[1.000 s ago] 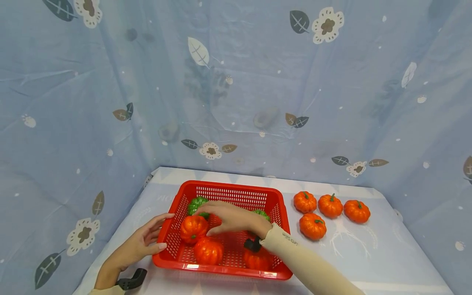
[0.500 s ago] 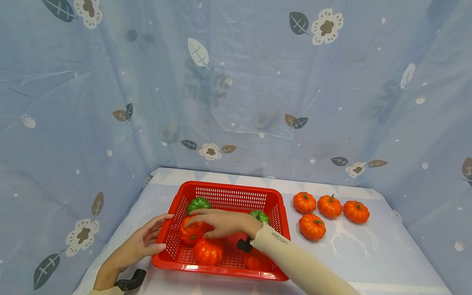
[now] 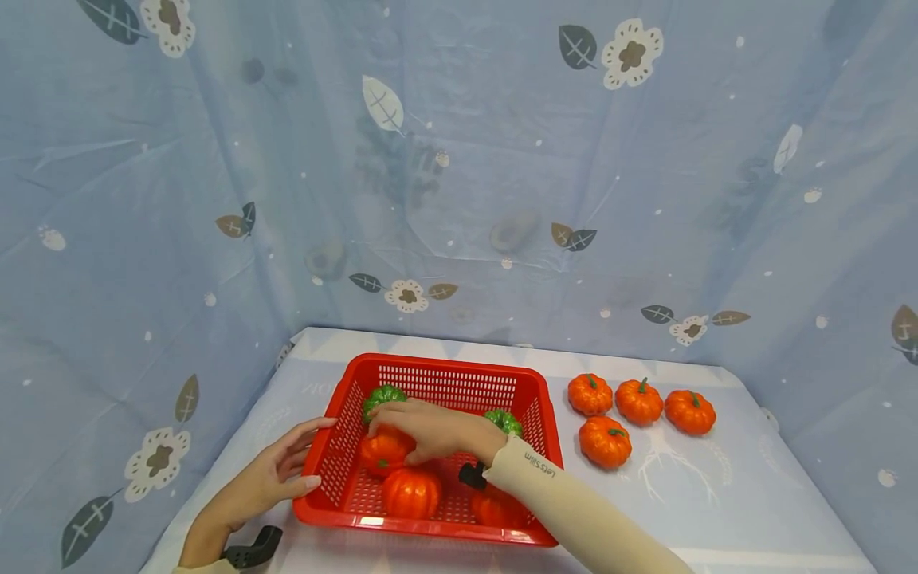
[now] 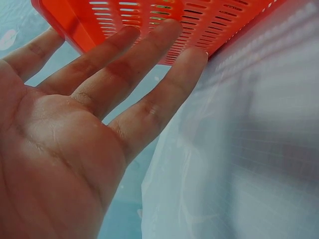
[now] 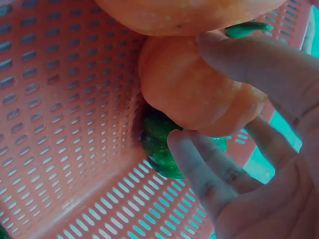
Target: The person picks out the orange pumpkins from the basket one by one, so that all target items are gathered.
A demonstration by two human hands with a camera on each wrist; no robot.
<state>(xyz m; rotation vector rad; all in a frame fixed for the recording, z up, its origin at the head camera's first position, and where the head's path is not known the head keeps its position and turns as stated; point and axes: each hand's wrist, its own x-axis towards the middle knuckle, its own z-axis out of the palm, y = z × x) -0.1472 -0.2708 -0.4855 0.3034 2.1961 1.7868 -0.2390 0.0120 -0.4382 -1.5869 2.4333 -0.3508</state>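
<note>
A red perforated plastic basket (image 3: 552, 446) stands on the table with small pumpkins in it. My right hand (image 3: 443, 430) reaches inside and grips an orange pumpkin (image 3: 383, 456) at the left. In the right wrist view the thumb and fingers lie on opposite sides of that pumpkin (image 5: 192, 84), and a green pumpkin (image 5: 162, 149) shows beyond the fingertips. Another orange pumpkin (image 3: 411, 496) sits just in front of the held one. Outside the basket's left end, my left hand (image 3: 268, 482) touches it with extended fingers; the left wrist view shows fingertips against the perforated wall (image 4: 199, 17).
Near the basket's front right lies an orange pumpkin (image 3: 493, 509), partly behind the right forearm, with a green pumpkin (image 3: 504, 421) farther back. Several orange pumpkins (image 3: 606, 443) sit on the table (image 3: 746, 510) right of the basket. Patterned blue cloth (image 3: 473, 199) hangs behind.
My right hand has come down from above onto the orange pumpkin and taken hold of it. That pumpkin has shifted slightly to the right. The left hand stays at the basket.
</note>
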